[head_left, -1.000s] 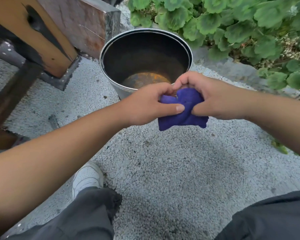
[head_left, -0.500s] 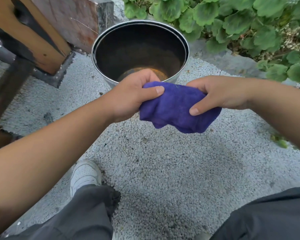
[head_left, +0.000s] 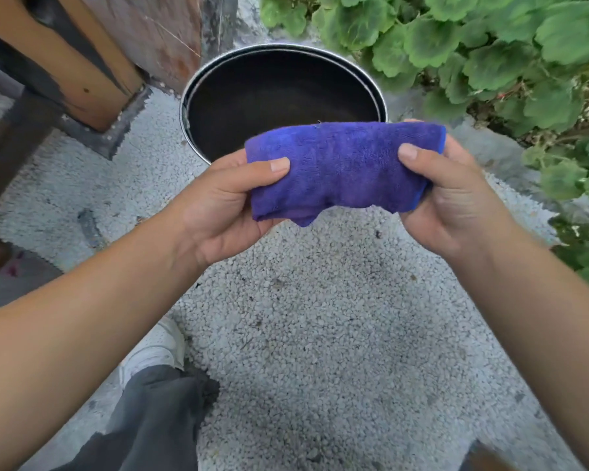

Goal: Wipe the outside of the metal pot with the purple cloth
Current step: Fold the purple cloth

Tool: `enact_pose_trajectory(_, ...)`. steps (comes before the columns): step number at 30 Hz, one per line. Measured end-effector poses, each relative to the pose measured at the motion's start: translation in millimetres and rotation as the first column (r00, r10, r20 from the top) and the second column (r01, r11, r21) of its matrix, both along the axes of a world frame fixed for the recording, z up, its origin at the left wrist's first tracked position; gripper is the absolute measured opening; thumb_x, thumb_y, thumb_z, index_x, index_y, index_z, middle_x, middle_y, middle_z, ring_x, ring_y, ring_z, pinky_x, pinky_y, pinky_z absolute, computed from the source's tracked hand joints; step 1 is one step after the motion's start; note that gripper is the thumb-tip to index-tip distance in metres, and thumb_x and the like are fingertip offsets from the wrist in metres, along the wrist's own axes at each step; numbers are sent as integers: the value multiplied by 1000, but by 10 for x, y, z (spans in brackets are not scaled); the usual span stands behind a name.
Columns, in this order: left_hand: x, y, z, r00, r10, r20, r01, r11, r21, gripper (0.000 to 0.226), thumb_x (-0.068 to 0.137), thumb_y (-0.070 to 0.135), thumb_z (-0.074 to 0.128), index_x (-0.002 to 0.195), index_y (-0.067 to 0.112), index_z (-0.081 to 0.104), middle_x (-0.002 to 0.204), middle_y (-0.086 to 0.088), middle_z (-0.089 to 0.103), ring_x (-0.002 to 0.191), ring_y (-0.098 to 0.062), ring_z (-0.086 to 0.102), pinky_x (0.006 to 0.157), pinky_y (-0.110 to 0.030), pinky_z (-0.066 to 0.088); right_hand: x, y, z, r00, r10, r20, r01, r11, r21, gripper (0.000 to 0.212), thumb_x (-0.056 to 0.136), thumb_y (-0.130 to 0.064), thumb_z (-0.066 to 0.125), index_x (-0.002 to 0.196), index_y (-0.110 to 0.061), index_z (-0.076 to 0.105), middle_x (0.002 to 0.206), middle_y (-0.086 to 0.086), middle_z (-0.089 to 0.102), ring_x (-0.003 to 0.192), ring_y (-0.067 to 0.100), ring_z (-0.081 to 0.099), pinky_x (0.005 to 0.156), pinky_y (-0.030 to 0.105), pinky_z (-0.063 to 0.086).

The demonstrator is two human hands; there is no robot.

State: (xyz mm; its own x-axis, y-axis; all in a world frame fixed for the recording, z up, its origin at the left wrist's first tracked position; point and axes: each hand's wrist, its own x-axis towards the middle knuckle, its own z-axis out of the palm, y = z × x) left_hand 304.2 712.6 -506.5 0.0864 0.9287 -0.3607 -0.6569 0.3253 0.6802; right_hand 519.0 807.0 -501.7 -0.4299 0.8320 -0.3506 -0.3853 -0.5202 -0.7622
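The left hand point(head_left: 225, 212) and the right hand point(head_left: 456, 205) each grip one end of the purple cloth point(head_left: 344, 168), thumbs pressed on top, so the folded cloth is stretched between them above the pebbled ground point(head_left: 320, 317). The metal pot point(head_left: 279, 93) stands upright on this ground just behind the cloth, its dark inside open to view, and the cloth hides its near rim. Green plants point(head_left: 490, 45) grow at its right, and a wooden post point(head_left: 65, 52) stands at its left.
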Motion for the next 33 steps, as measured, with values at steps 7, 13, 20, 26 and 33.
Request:
enact_pose_trajectory(7, -36, -41, 434, 954, 209, -217, -209, 978, 22, 27, 91, 4, 55, 116, 9, 62, 100, -7, 74, 83, -24, 72, 71, -49, 59, -171, 52, 451, 990, -11, 143, -11, 988, 155, 27, 86, 8, 56, 108, -7, 55, 102, 13, 68, 92, 24, 67, 80, 41, 57)
enact_pose_trajectory(13, 75, -391, 1274, 890, 361, -280, -397, 914, -83, 23, 94, 0, 55, 114, 9, 63, 93, -8, 73, 74, -22, 71, 61, -40, 60, -273, -73, 1225, 966, 51, 253, -103, 976, 195, 27, 86, 9, 59, 105, -10, 56, 101, 12, 67, 88, 23, 67, 73, 35, 57)
enact_pose_trajectory(20, 54, -1228, 3473, 750, 526, -401, -596, 800, -65, 21, 95, 0, 55, 111, 9, 65, 92, -6, 74, 76, -17, 71, 59, -33, 58, -539, -654, 3308, 950, 249, 187, -261, 965, 39, 26, 86, 11, 60, 106, -6, 57, 102, 15, 70, 89, 26, 68, 74, 40, 59)
enact_pose_trajectory(26, -1, -2411, 5070, 606, 659, -445, -761, 644, -83, 22, 92, 2, 58, 111, 10, 67, 103, -11, 76, 86, -23, 73, 65, -39, 60, -890, -1422, 4922, 803, 545, 243, -582, 805, 115, 41, 80, 13, 60, 90, -26, 70, 93, 5, 75, 85, 21, 70, 78, 43, 58)
enact_pose_trajectory(33, -12, -3916, 6200, 401, 773, -491, -914, 376, -154, 15, 96, 1, 57, 105, 10, 64, 95, -12, 75, 79, -24, 72, 59, -42, 60, -1489, -2701, 6139, 630, 675, 384, -772, 598, 215, 35, 70, -8, 70, 103, -19, 65, 104, 12, 74, 94, 26, 71, 85, 46, 58)
